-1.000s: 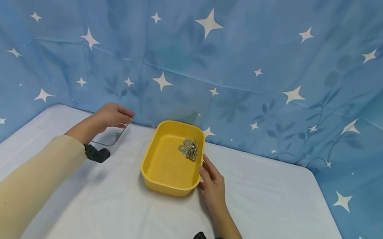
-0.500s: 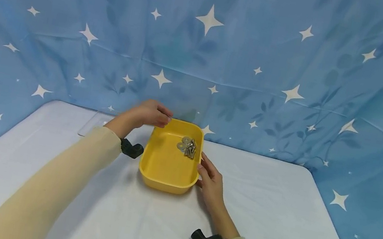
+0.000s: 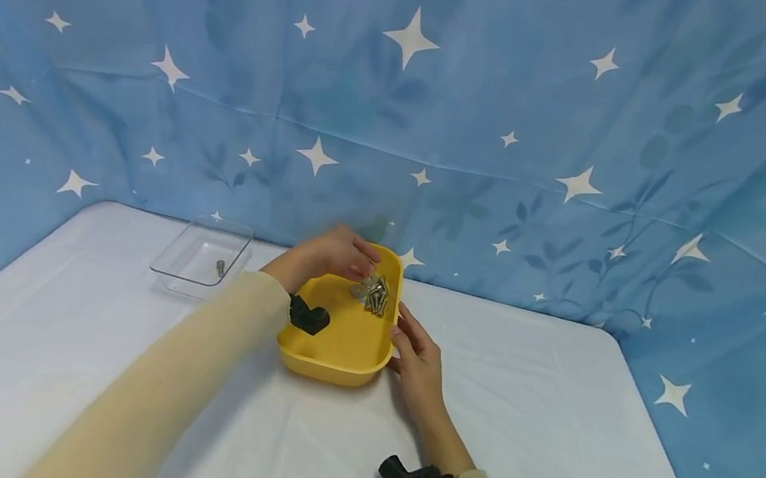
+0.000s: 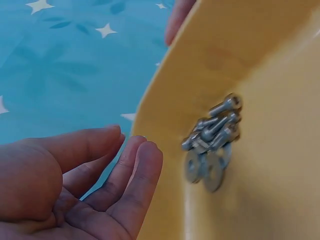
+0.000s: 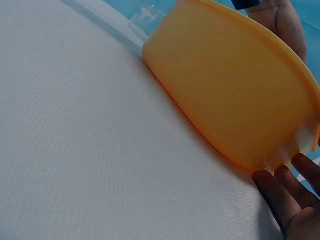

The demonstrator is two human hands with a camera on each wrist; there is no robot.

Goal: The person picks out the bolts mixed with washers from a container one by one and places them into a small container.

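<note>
- Table (image 3: pixel 542 469), covered in smooth white cloth, carries everything.
- Yellow plastic tray (image 3: pixel 335 341), rounded and glossy: right hand (image 3: pixel 415 363) rests against its side, fingers straight.
- Left hand (image 3: pixel 338 253) has crossed from the clear box (image 3: pixel 200 259) to over the tray, fingers loosely apart, holding nothing.
- Metal screws and washers (image 4: pixel 212 140) lie heaped in the tray's far corner, just beside those fingertips.

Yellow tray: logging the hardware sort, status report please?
Left hand open, fingers just short of the screws and washers. Right hand open, resting against the yellow tray. One screw in the clear tray. Nothing in the way.
</note>
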